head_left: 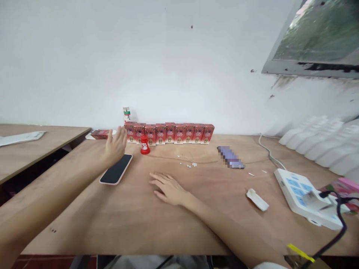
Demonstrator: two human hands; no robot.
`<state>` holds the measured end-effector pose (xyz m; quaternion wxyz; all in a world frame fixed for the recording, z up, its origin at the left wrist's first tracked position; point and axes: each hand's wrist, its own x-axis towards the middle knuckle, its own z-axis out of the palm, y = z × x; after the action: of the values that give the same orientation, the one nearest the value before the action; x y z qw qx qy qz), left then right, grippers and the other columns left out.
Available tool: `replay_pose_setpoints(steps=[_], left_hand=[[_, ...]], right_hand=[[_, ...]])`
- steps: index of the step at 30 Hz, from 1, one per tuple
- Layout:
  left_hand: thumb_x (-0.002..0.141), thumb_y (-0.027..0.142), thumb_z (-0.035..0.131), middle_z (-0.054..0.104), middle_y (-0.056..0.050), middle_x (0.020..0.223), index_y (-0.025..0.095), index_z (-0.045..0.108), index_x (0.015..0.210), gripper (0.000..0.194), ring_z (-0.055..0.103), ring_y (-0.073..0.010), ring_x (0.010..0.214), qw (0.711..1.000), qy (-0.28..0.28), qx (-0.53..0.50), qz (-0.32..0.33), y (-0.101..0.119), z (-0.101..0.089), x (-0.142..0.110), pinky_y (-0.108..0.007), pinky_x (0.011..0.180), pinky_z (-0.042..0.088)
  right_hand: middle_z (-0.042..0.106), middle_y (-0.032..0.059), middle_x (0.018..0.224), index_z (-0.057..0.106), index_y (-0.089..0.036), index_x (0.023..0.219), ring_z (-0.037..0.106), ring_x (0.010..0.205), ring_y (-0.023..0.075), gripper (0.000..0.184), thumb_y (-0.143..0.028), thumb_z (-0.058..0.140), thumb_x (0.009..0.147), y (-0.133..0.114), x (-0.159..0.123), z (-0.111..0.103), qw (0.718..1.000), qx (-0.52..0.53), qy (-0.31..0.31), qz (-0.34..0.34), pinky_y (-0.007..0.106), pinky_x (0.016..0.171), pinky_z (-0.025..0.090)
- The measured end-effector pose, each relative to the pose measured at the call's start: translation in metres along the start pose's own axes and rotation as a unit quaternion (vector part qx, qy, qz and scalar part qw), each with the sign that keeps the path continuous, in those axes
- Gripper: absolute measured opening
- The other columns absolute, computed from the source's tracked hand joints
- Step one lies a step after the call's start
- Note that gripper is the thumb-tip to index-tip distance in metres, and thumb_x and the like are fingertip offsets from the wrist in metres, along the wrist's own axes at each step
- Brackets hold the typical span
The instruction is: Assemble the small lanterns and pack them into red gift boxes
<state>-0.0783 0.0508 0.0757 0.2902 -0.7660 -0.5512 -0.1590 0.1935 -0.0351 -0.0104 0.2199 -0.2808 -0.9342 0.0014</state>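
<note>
My left hand (115, 146) is raised over the table with its fingers stretched out and nothing in it. It is near the left end of a row of several small red boxes (170, 133) standing along the wall. Below it lies a phone with a dark screen (118, 170), partly hidden by my wrist. Beside the row's front stands a small red object with a flared base (144, 145), its kind unclear. My right hand (169, 188) rests on the tabletop, fingers extended, holding nothing. Some small white bits (189, 166) lie beyond its fingertips.
A white power strip (297, 196) with plugged cables sits at the right, near stacked white forms (314, 144). A blurred-out purple item (231, 157) and a crumpled white piece (257, 200) lie right of centre. A flat red box (100, 134) and a bottle (127, 113) are at back left.
</note>
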Motion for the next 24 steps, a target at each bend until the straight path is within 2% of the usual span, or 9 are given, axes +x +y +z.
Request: replay_pose_setpoints(steps=[2,4,7,9,12,15,18,21,24], left_hand=[[0.075,0.011,0.043,0.019,-0.021,0.154,0.001,0.022,0.145,0.074,0.009,-0.031,0.145,0.999,-0.04,0.009,-0.031,-0.021,-0.002,0.039,-0.057,0.114,0.003],[0.074,0.018,0.049,0.015,-0.02,0.155,0.004,0.023,0.145,0.076,0.009,-0.0323,0.145,0.996,-0.081,0.008,-0.04,-0.032,0.001,0.069,-0.058,0.113,0.003],[0.074,0.026,0.054,0.019,-0.017,0.155,0.011,0.036,0.139,0.069,0.009,-0.0335,0.144,0.991,-0.121,-0.012,-0.053,-0.034,0.012,0.086,-0.059,0.111,0.003],[0.074,0.025,0.054,0.032,-0.02,0.149,0.013,0.043,0.133,0.062,0.02,-0.0353,0.141,0.989,-0.132,-0.02,-0.069,-0.033,0.018,0.083,-0.062,0.109,0.008],[0.076,0.021,0.047,0.051,-0.025,0.132,0.01,0.044,0.127,0.053,0.041,-0.0372,0.128,0.989,-0.113,-0.01,-0.092,-0.033,0.017,0.067,-0.063,0.103,0.018],[0.074,0.024,0.049,0.049,-0.027,0.131,0.008,0.044,0.126,0.055,0.04,-0.0395,0.126,0.991,-0.089,0.009,-0.099,-0.038,0.008,0.053,-0.061,0.1,0.022],[0.067,0.022,0.054,0.048,-0.021,0.135,0.014,0.047,0.125,0.059,0.04,-0.0366,0.127,0.993,-0.097,0.011,-0.066,-0.042,-0.001,0.045,-0.058,0.101,0.021],[0.065,0.021,0.054,0.062,-0.016,0.12,0.018,0.056,0.114,0.049,0.051,-0.0333,0.117,0.993,-0.113,0.009,-0.037,-0.039,-0.009,0.037,-0.057,0.103,0.018],[0.066,0.028,0.057,0.066,-0.018,0.108,0.015,0.06,0.107,0.043,0.056,-0.0352,0.109,0.996,-0.079,0.006,-0.051,-0.032,-0.028,0.026,-0.057,0.104,0.018]], right_hand=[[0.047,0.0064,0.143,0.052,-0.021,0.128,0.041,0.133,0.019,0.038,-0.031,0.044,0.093,-0.006,0.001,-0.003,0.998,0.046,-0.053,0.011,0.042,0.111,0.032],[0.047,0.006,0.143,0.051,-0.021,0.13,0.039,0.135,0.0185,0.038,-0.032,0.043,0.094,-0.008,0.003,-0.006,0.995,0.068,-0.075,0.022,0.043,0.113,0.029],[0.045,0.006,0.144,0.049,-0.021,0.131,0.036,0.137,0.0187,0.039,-0.032,0.043,0.094,-0.009,0.004,-0.01,0.993,0.081,-0.086,0.031,0.043,0.114,0.027],[0.045,0.0063,0.145,0.049,-0.021,0.132,0.036,0.137,0.0188,0.039,-0.031,0.044,0.094,-0.009,0.004,-0.011,0.992,0.083,-0.087,0.033,0.043,0.114,0.026],[0.045,0.0072,0.144,0.05,-0.019,0.131,0.037,0.137,0.0197,0.039,-0.03,0.045,0.094,-0.009,0.005,-0.012,0.992,0.086,-0.087,0.033,0.044,0.114,0.026],[0.045,0.008,0.144,0.051,-0.018,0.13,0.037,0.136,0.0207,0.039,-0.03,0.046,0.093,-0.009,0.005,-0.012,0.992,0.087,-0.087,0.035,0.045,0.114,0.027],[0.046,0.0085,0.144,0.052,-0.018,0.129,0.038,0.136,0.0204,0.038,-0.029,0.046,0.093,-0.009,0.004,-0.011,0.992,0.086,-0.082,0.034,0.044,0.113,0.028],[0.047,0.0093,0.143,0.052,-0.019,0.128,0.039,0.135,0.0197,0.038,-0.03,0.046,0.093,-0.009,0.004,-0.009,0.993,0.08,-0.078,0.029,0.043,0.113,0.028],[0.047,0.0111,0.142,0.05,-0.018,0.129,0.04,0.134,0.0198,0.039,-0.029,0.046,0.092,-0.008,0.003,-0.008,0.995,0.071,-0.059,0.033,0.043,0.113,0.029]])
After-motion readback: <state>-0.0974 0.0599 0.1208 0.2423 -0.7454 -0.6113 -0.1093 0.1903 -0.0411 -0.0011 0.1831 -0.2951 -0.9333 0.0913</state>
